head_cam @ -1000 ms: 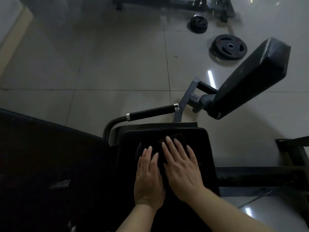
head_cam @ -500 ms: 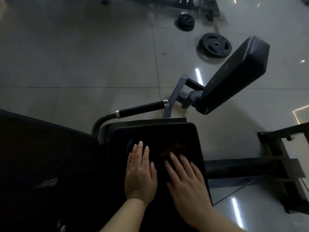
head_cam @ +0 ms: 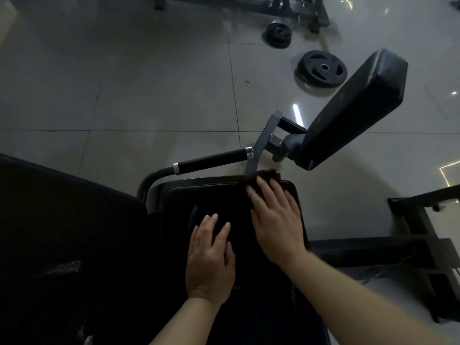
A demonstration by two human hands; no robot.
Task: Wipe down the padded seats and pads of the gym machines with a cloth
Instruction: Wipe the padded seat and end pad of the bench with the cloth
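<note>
Two bare hands lie on one black padded seat (head_cam: 219, 197). The right hand (head_cam: 275, 220) presses flat, fingers straight and spread, on a single dark brown cloth (head_cam: 263, 176) at the seat's far right corner; the cloth's edge shows just past the fingertips and touches the grey metal bracket (head_cam: 261, 143) there. The left hand (head_cam: 211, 255) rests flat on the seat nearer the body, fingers relaxed, grasping nothing. Beyond the seat runs one black-gripped handle bar (head_cam: 211, 160), and to its right one tilted black pad (head_cam: 353, 108) on a pivot. Two weight plates (head_cam: 321, 69) lie on the glossy tiled floor (head_cam: 124, 83), the far plate (head_cam: 278, 34) smaller. No writing is legible in the dim light.
</note>
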